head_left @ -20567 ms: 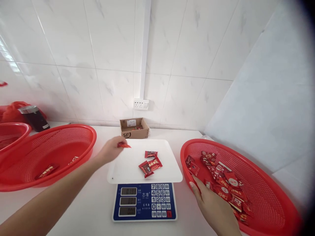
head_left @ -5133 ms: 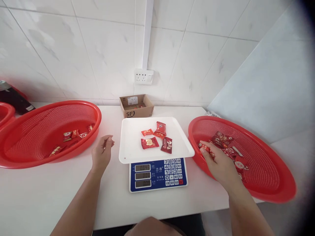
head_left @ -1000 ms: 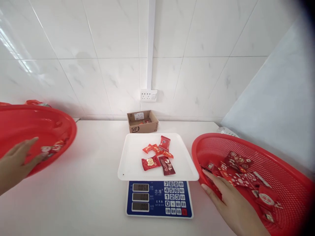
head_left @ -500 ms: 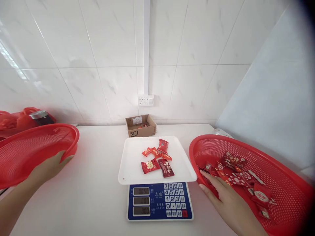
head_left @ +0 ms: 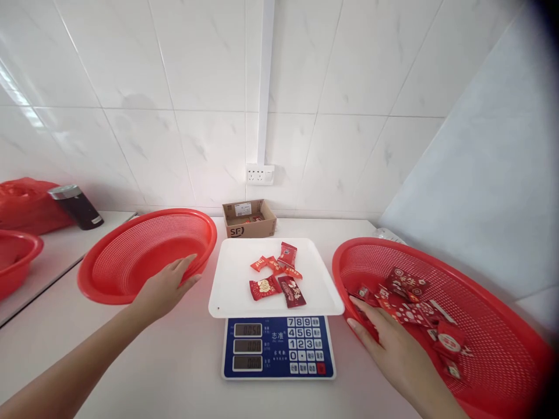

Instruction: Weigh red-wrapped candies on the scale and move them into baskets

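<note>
My left hand (head_left: 168, 285) is closed on the near right rim of a red mesh basket (head_left: 131, 256) that stands left of the scale; no sweets show inside it. My right hand (head_left: 384, 343) lies flat with fingers stretched over the near left rim of a second red basket (head_left: 489, 349), beside several red wrapped sweets (head_left: 410, 302) in it. Between the baskets a blue-faced scale (head_left: 278, 347) carries a white tray (head_left: 231, 285) with several red sweets (head_left: 277, 276).
A small open cardboard box (head_left: 248, 218) stands behind the scale by the tiled wall. At far left are another red basket (head_left: 15, 259), a dark cylinder with a metal top (head_left: 76, 206) and a red bag (head_left: 24, 203). A wall socket (head_left: 259, 174) is above.
The left basket, raised and tilted far to the left a second ago, now sits flat next to the scale with my left hand still on its rim. My right hand has barely moved.
</note>
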### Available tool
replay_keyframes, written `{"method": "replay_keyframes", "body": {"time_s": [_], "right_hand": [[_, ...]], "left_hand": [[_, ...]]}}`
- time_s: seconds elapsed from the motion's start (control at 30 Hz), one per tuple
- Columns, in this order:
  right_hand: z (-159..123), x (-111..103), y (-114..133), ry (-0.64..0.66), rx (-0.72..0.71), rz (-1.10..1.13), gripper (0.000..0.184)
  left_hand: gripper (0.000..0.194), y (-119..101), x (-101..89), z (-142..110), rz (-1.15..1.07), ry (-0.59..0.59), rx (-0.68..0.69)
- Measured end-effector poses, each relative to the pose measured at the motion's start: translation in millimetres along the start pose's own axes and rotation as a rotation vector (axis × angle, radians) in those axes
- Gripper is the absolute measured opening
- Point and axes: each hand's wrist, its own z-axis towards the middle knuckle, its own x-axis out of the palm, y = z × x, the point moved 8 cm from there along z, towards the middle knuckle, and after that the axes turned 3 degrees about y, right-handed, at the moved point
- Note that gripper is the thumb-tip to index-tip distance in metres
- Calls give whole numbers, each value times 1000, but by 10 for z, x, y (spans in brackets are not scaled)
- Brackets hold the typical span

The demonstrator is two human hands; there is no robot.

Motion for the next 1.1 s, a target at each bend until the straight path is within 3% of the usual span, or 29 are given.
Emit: {"method": "replay_keyframes", "body": {"time_s": [0.13,0.27,0.37,0.47,0.57,0.7,0.8,0.9,1.0,1.1], "right_hand": [[-2,-16,25,20,19,6,51],[2,-29,57,32,24,13,51],[0,-41,75,23,16,15,50],[-2,-41,79,17,5,21,49],[-5,-37,70,16,5,27,49],[-9,-32,70,37,18,24,51],[-15,-43,84,45,22,20,51],[-25,-63,91,35,24,16,50],[-29,-61,89,42,29,17,50],[-25,-42,86,56,32,20,51]], "left_hand": [[58,-751,30,31,-106,71,210],[73,-1429,311,67,-166,352,426],[80,-1666,439,161,-150,423,449],[63,-1774,448,237,-143,369,464],[45,-1797,435,247,-126,317,458],[37,-1694,340,248,-107,257,415],[35,-1386,113,335,-50,139,305],[41,-903,-173,453,43,6,125],[44,-591,-327,519,117,-54,17],[53,-757,-218,506,121,-4,92]]}}
